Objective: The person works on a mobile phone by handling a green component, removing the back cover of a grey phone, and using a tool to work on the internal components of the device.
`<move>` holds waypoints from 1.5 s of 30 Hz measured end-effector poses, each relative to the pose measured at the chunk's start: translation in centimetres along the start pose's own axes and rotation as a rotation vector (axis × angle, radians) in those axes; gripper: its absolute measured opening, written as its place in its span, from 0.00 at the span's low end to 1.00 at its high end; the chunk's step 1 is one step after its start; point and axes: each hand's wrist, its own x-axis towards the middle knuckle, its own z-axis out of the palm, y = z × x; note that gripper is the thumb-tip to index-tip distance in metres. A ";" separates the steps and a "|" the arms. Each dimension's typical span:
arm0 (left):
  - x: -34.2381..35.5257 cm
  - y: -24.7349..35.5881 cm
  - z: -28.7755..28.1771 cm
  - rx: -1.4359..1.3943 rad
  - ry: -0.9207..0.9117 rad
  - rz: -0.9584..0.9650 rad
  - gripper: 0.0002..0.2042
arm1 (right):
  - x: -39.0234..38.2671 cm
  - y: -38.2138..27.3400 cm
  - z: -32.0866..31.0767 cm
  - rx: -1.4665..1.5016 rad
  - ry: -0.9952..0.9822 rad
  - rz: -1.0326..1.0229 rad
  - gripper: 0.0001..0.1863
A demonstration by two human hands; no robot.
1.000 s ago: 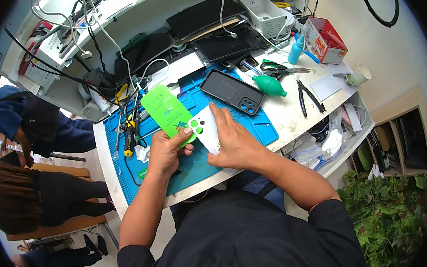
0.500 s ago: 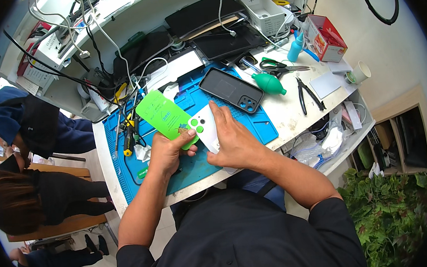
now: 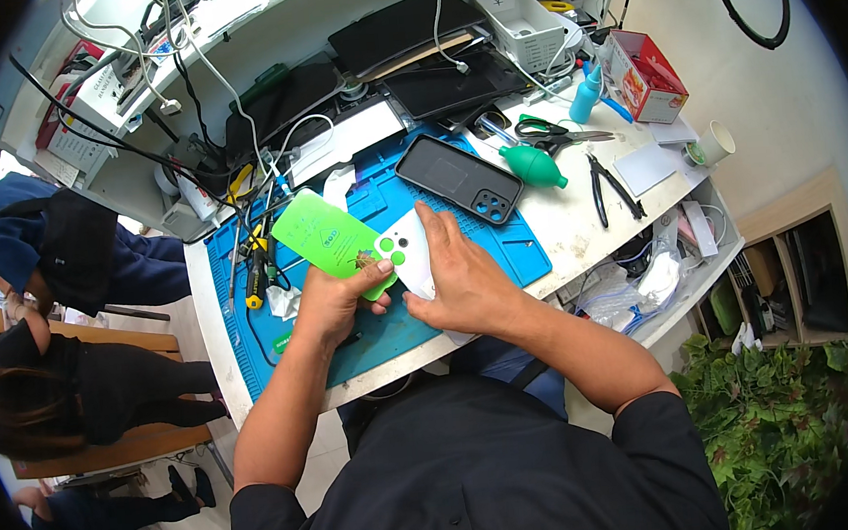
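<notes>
Worn white tabletop point(image 3: 580, 223), two held things brought together

The tabletop curves around in front of me, a blue mat point(image 3: 390, 333) spread on its nearer part. Above the mat, my left hand point(image 3: 342, 301) pinches the lower end of a green card point(image 3: 316, 226), which points toward eleven o'clock. My right hand point(image 3: 464, 272) grips a white phone point(image 3: 419, 277), camera corner toward ten o'clock, beside the card's lower end. A black phone case point(image 3: 452, 173) lies at twelve o'clock from that hand, a green air blower point(image 3: 534, 167) at one.

Over the last second, the card's far end dips slightly toward nine o'clock, and my right thumb edges up the phone. I judge it a small adjustment: both grips stay as they were, with neither thing set down.

My right palm hides much of the phone, and the fingers behind it are out of sight. I can't tell whether card and phone touch or merely overlap, nor whether the green on the lenses is a cover or a reflection. At nine o'clock, a person point(image 3: 31, 396) fades into the dark rim.
</notes>
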 end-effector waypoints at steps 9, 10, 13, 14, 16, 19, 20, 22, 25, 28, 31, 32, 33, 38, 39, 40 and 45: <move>-0.1 0.4 0.2 0.047 -0.028 -0.001 0.15 | -0.1 0.2 0.4 -0.005 0.047 -0.017 0.60; -0.1 0.4 0.1 0.061 -0.036 -0.003 0.15 | 0.0 0.2 0.4 0.001 0.045 -0.014 0.60; -0.1 0.3 0.1 0.077 -0.044 0.002 0.15 | 0.0 0.2 0.4 0.015 0.046 -0.010 0.60; -0.2 0.4 0.3 0.065 -0.034 0.011 0.16 | 0.0 0.2 0.4 0.017 0.050 -0.012 0.60; -0.2 0.4 0.3 0.048 -0.027 0.016 0.16 | -0.1 0.2 0.3 0.030 0.046 -0.009 0.60; -0.2 0.4 0.2 0.052 -0.028 0.000 0.16 | -0.1 0.3 0.1 0.057 0.025 0.001 0.61; -0.3 0.5 0.2 0.064 -0.022 -0.010 0.16 | -0.1 0.3 -0.1 0.060 0.017 0.003 0.60; -0.4 0.8 0.2 0.080 -0.022 -0.019 0.17 | -0.1 0.3 -0.2 0.069 0.005 0.008 0.60; -0.4 1.0 0.2 0.083 -0.035 -0.016 0.18 | 0.0 0.4 -0.4 0.080 -0.015 0.013 0.60; -0.4 1.0 0.0 0.068 -0.056 -0.013 0.18 | 0.0 -0.1 -1.0 0.081 -0.048 0.014 0.59; -0.2 1.0 -0.4 0.059 -0.090 -0.014 0.18 | 0.0 -0.3 -1.2 0.079 -0.072 0.013 0.59; -0.2 1.0 -0.4 0.055 -0.094 -0.016 0.18 | 0.0 -0.2 -1.2 0.079 -0.075 0.012 0.59; -0.2 1.0 -0.4 0.051 -0.099 -0.017 0.18 | 0.0 -0.2 -1.2 0.078 -0.077 0.010 0.59; -0.1 0.6 -0.4 0.087 -0.089 -0.033 0.21 | 0.0 -0.3 -1.2 0.081 -0.073 0.020 0.58; -0.1 0.6 -0.3 0.099 -0.089 -0.033 0.21 | 0.0 -0.3 -1.2 0.079 -0.066 0.016 0.58; -0.1 0.7 -0.2 0.086 -0.095 -0.032 0.21 | 0.0 -0.3 -1.3 0.091 -0.076 0.028 0.58; 0.5 -0.2 -1.0 -0.015 0.025 0.165 0.20 | 0.0 -0.3 -1.4 0.056 -0.080 0.014 0.57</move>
